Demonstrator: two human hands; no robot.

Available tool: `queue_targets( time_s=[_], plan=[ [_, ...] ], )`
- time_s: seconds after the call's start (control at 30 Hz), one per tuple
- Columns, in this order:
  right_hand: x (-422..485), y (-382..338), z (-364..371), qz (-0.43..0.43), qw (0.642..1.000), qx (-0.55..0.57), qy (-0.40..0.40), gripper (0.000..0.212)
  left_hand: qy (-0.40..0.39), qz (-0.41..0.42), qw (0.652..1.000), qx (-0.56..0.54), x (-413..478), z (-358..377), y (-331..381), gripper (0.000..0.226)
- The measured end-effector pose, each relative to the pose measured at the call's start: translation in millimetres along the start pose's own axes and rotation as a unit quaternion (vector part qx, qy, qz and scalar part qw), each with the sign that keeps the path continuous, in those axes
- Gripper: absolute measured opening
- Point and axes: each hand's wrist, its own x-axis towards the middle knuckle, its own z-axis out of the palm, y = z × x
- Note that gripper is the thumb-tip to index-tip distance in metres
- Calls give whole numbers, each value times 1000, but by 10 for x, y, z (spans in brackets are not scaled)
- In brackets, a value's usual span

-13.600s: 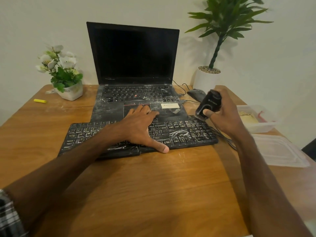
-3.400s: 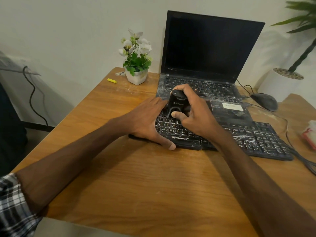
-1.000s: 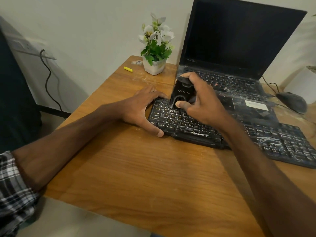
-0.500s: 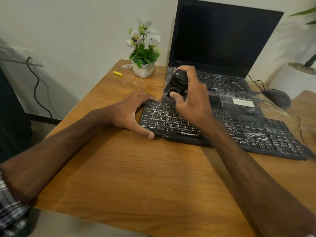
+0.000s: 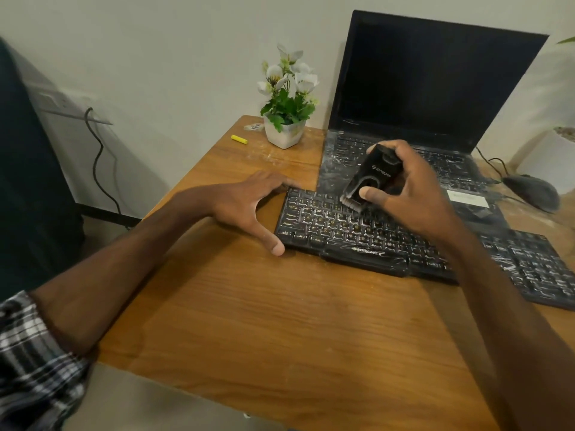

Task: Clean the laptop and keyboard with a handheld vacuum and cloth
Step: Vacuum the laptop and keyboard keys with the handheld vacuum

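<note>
1. Keyboard point(image 5: 326, 227) lies across the wooden table point(image 5: 280, 331), its keys streaked with white dust and its rear edge against the front of the laptop point(image 5: 435, 88).
2. Left forearm, plaid sleeve point(image 5: 28, 353) pushed back, crosses the table's near-left part. Left hand point(image 5: 245, 203) rests palm down at the keyboard's left end. Its thumb is spread wide with the tip at the front-left corner; the fingers are straight, close together, reaching the rear-left corner.
3. Right hand point(image 5: 413, 197) grips the handheld vacuum point(image 5: 371, 174), thumb pressed on its front face, fingers curled round the back. Vacuum is tilted, brush nozzle down on the upper key rows, left part of the keyboard.
4. Half a second before, the nozzle sat further back, over the laptop's front-left corner. Left hand keeps its post.
5. Behind: laptop open, screen dark, deck dusty. Flower pot point(image 5: 284, 135) to its left, yellow stub point(image 5: 239, 139) further left, mouse point(image 5: 533, 191) to the right.
</note>
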Motion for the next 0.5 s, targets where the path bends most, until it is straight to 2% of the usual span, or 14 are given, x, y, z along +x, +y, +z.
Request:
queue_targets(
  time_s=[0.5],
  plan=[
    [162,-323,496,-51,995,-52,-71,60,63,12,998,-28,24,90,-25,122]
  ],
)
